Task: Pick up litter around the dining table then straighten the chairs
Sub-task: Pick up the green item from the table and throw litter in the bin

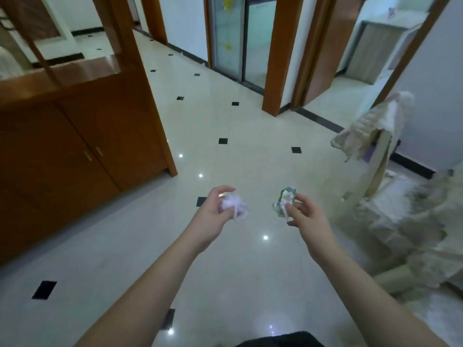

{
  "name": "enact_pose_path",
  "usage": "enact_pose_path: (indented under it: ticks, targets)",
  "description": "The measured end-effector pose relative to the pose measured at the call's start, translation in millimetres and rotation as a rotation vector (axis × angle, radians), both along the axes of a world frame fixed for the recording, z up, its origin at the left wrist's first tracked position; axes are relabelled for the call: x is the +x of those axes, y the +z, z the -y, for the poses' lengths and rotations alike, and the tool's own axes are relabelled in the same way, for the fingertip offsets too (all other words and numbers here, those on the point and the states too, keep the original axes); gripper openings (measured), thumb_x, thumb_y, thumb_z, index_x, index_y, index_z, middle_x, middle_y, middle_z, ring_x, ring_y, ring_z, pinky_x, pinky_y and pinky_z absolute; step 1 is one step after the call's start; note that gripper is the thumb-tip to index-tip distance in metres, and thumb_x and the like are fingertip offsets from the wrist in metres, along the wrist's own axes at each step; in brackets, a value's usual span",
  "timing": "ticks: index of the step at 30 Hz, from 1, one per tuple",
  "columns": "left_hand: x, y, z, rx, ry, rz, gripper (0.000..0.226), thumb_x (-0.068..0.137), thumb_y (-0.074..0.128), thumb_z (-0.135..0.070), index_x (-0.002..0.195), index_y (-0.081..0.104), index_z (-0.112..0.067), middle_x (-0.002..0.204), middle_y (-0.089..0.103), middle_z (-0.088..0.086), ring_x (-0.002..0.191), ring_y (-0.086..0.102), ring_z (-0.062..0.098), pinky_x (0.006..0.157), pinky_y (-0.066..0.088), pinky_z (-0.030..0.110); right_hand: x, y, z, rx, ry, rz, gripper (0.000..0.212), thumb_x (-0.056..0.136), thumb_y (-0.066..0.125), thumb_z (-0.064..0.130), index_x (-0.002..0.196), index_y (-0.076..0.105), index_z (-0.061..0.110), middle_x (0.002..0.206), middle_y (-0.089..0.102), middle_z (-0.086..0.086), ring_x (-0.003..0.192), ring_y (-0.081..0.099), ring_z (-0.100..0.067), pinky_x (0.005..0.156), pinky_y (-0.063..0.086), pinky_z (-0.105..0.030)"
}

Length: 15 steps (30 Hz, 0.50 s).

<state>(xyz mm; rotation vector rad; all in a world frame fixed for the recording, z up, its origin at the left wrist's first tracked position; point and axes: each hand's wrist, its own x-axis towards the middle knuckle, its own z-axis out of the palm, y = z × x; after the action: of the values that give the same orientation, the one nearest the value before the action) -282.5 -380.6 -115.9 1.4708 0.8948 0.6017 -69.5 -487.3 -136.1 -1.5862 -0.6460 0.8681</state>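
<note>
Two bare arms reach out over the shiny floor (140, 246). The left hand (215, 209) has its fingers curled round one white crumpled tissue (236, 205), soft and fluffy, with thin bits sticking out to the right. The right hand (304, 214) pinches one scrunched wrapper (284, 200) between its thumb and fingers. The wrapper is green and white and shiny, and it stands up above the fingers. The two bits of litter are near each other but do not touch. Both are held up in the air over the floor.

The floor is pale tile with small black squares set in it, and little white lights shine on it. It is wide and open between the hands and the doors far away.

On the right, close by, is a chair (380, 156) with a cream lacy cover (370, 126) over its back. More of the same lacy cloth (406, 221) hangs below it. On the left stands one big brown wooden cabinet (82, 136) with two doors. Its corner sticks out toward the open floor.

Far back is one glass sliding door (229, 36) in a brown wooden frame.
</note>
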Motion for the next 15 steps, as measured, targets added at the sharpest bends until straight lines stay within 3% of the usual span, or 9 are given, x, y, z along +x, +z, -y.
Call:
enact_pose_path:
  ticks: [3, 5, 9, 12, 13, 15]
  targets:
    - [38.2, 6.1, -45.3, -0.017, -0.083, 0.001, 0.034, 0.085, 0.058, -0.017, 0.113, 0.054, -0.035, 0.107, 0.07, 0.004, 0.102, 0.066, 0.025, 0.097, 0.048, 0.049, 25.4, 1.6, -30.4, 0.014, -0.072, 0.007, 0.029, 0.09, 0.063, 0.018, 0.119, 0.06, 0.02, 0.099, 0.069, -0.009, 0.086, 0.065, -0.016, 0.073, 0.053, -0.032]
    - [68.1, 6.8, -69.0, -0.032, -0.134, 0.021, 0.03, 0.081, 0.055, -0.019, 0.109, 0.056, -0.031, 0.105, 0.071, 0.001, 0.097, 0.067, 0.02, 0.091, 0.052, 0.044, 45.4, 1.6, -49.3, 0.012, -0.109, 0.013, 0.03, 0.09, 0.063, 0.019, 0.119, 0.06, 0.022, 0.1, 0.069, -0.009, 0.084, 0.065, -0.016, 0.074, 0.053, -0.033]
    - [130.0, -1.2, -117.3, 0.003, -0.201, 0.002, 0.029, 0.081, 0.051, -0.022, 0.1, 0.061, -0.041, 0.102, 0.072, -0.003, 0.096, 0.067, 0.019, 0.09, 0.05, 0.045, 93.3, 0.0, -89.6, 0.026, -0.195, 0.021, 0.031, 0.09, 0.063, 0.017, 0.121, 0.06, 0.019, 0.096, 0.066, -0.009, 0.079, 0.062, -0.012, 0.067, 0.05, -0.025]
    - [182.5, -5.1, -157.0, 0.012, -0.227, -0.012, 0.043, 0.086, 0.044, -0.015, 0.112, 0.058, -0.046, 0.098, 0.067, 0.002, 0.082, 0.065, 0.02, 0.087, 0.05, 0.042, 141.1, -1.2, -125.1, 0.035, -0.221, 0.027, 0.03, 0.09, 0.063, 0.018, 0.12, 0.06, 0.021, 0.094, 0.066, -0.004, 0.081, 0.063, -0.01, 0.07, 0.053, -0.025]
    - [196.3, -4.8, -167.4, -0.016, -0.231, -0.01, 0.046, 0.086, 0.041, -0.011, 0.114, 0.058, -0.043, 0.095, 0.064, 0.007, 0.075, 0.064, 0.021, 0.083, 0.051, 0.042, 153.8, -1.2, -134.6, 0.029, -0.221, 0.026, 0.031, 0.09, 0.063, 0.02, 0.121, 0.059, 0.022, 0.096, 0.067, -0.004, 0.082, 0.065, -0.009, 0.071, 0.054, -0.027]
    - [224.0, -1.3, -187.7, -0.059, -0.231, -0.001, 0.04, 0.087, 0.037, -0.002, 0.1, 0.065, -0.028, 0.085, 0.06, 0.01, 0.063, 0.058, 0.019, 0.071, 0.051, 0.036, 183.2, 0.4, -154.6, 0.024, -0.233, 0.022, 0.032, 0.09, 0.063, 0.023, 0.122, 0.059, 0.023, 0.097, 0.068, -0.003, 0.085, 0.066, -0.011, 0.072, 0.053, -0.028]
